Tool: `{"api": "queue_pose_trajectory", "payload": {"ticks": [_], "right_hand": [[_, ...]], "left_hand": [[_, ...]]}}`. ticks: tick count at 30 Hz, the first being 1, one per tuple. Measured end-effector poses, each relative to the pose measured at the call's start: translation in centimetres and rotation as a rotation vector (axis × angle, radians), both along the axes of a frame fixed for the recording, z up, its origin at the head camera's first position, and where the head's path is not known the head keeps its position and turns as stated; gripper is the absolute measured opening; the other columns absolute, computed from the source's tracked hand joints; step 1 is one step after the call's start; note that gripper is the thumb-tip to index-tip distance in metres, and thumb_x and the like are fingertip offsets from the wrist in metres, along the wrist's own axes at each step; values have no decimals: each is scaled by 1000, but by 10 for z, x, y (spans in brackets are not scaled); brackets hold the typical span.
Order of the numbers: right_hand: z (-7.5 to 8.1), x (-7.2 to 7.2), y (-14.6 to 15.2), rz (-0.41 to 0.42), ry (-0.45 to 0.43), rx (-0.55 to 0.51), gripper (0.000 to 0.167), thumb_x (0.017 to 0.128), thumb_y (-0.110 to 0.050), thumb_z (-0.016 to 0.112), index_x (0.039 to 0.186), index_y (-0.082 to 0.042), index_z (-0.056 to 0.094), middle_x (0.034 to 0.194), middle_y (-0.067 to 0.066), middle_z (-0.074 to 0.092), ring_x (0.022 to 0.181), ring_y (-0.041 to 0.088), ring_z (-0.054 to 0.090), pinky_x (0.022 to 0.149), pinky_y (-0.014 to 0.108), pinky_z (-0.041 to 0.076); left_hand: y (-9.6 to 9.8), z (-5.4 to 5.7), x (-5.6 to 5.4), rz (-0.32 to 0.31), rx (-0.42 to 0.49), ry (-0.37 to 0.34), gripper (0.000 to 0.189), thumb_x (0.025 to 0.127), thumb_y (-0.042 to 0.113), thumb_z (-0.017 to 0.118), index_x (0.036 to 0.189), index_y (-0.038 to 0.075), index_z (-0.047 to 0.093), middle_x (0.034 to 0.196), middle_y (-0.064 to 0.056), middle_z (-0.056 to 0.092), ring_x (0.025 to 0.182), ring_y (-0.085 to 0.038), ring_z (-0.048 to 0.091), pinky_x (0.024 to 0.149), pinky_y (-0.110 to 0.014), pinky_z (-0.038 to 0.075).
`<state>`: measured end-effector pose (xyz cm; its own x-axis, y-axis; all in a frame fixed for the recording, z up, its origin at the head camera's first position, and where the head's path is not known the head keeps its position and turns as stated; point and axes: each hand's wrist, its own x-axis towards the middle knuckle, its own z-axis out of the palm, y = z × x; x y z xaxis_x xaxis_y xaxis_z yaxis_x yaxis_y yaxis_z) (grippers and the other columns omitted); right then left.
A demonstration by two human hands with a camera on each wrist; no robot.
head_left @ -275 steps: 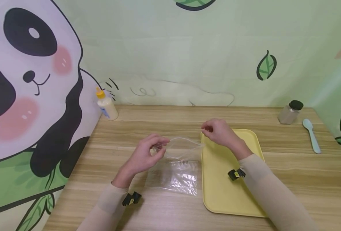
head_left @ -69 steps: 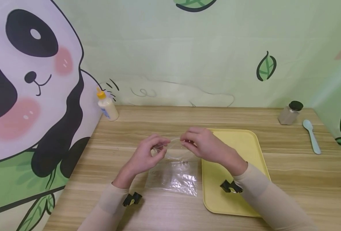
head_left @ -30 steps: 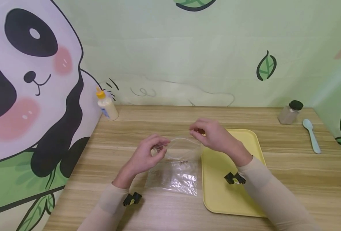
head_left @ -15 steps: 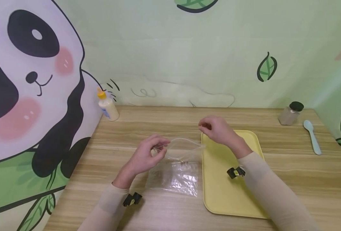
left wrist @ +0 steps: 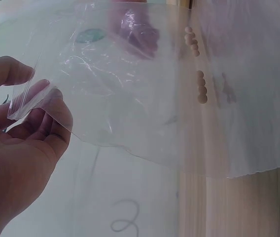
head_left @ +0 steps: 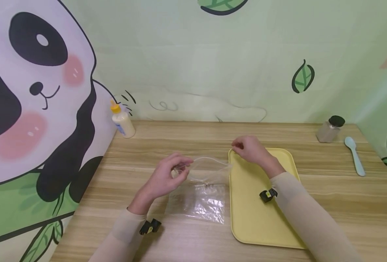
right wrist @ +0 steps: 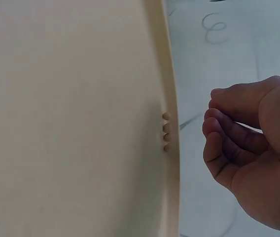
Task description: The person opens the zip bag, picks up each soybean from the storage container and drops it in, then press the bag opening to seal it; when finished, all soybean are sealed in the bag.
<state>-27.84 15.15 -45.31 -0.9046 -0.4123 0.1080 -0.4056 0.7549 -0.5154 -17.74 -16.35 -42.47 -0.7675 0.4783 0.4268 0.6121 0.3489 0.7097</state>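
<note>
My left hand (head_left: 166, 174) pinches the left side of the mouth of a clear zip bag (head_left: 204, 209). That mouth gapes, with the lower part of the bag lying toward me on the table. Seen through the plastic in the left wrist view, several small round beige beads (left wrist: 201, 89) sit inside in short rows. My right hand (head_left: 254, 151) is over the far left corner of a yellow tray (head_left: 262, 225), fingers curled and thumb against the index finger. Nothing shows between them. More beads (right wrist: 166, 127) line the tray's edge in the right wrist view, near those fingertips.
A glue bottle with a yellow cap (head_left: 123, 123) stands at the back left of the wooden table (head_left: 167, 138). At the back right are a jar with a black lid (head_left: 330, 130) and a pale blue spoon (head_left: 355, 156). A printed cloth wall (head_left: 196, 65) rises behind.
From the bag's mouth about two seconds ago, my right hand has travelled right to the tray's far left corner. My left hand keeps its hold on the bag in the same place.
</note>
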Motion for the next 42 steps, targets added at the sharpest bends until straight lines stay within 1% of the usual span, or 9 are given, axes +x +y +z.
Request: {"api": "queue_pose_trajectory", "payload": {"ticks": [4,9,16,19,27,29,33,37,42], "right_hand": [[-6,-3,2,1,18,26,19,89,-11,66,101,3,72,92,13,72,83,24,66,77,38,58],[-11,-7,4,10,25,60,15,87,-10,69,96,0,74,88,11,73,80,22,67,76,38,58],[-14,-10,6,19,-15,120,15,88,-9,67,99,-2,74,92,11,74,84,22,67,79,38,58],[-15,-11,7,33,-14,136,16,88,-9,66,99,-3,75,92,11,74,85,23,68,79,39,58],[-16,-12,6,53,-36,184,17,88,-11,65,100,-4,75,96,11,74,91,27,68,84,42,57],[-16,-13,5,60,-35,193,16,88,-11,66,100,-4,75,96,11,74,92,27,69,84,42,57],[-15,-14,3,78,-5,211,12,87,-10,66,92,-6,76,89,9,74,84,24,68,79,41,57],[-15,-14,2,80,11,221,10,86,-8,65,83,-8,74,81,5,72,76,20,63,73,38,55],[-13,-12,0,73,3,218,9,86,-8,66,81,-7,73,78,4,71,73,19,62,72,38,55]], "left_hand": [[0,-1,0,1,-2,8,28,85,0,65,113,1,66,102,-16,66,86,-16,63,80,-26,58],[0,-1,0,0,-2,1,28,85,0,65,112,0,66,103,-16,66,86,-15,63,79,-25,58],[1,0,0,16,-14,1,28,85,1,65,113,2,66,103,-7,66,87,-15,63,80,-26,58],[1,0,0,17,-18,3,28,85,1,65,114,3,66,103,-6,66,86,-15,64,80,-27,58],[1,-1,-1,8,-15,-1,28,85,1,65,113,2,66,102,-7,66,86,-15,63,80,-26,58],[1,-2,-1,7,-15,-2,28,85,1,65,113,1,66,102,-10,66,86,-16,63,80,-26,58],[1,-1,-1,6,-16,-6,28,85,1,65,113,1,65,103,-11,66,87,-16,64,81,-27,58],[1,-1,-1,4,-10,-4,28,85,2,65,113,1,66,102,-9,66,86,-15,63,80,-26,58],[1,-1,0,2,-4,5,28,85,1,65,113,2,66,102,-13,66,85,-16,63,79,-27,58]]}}
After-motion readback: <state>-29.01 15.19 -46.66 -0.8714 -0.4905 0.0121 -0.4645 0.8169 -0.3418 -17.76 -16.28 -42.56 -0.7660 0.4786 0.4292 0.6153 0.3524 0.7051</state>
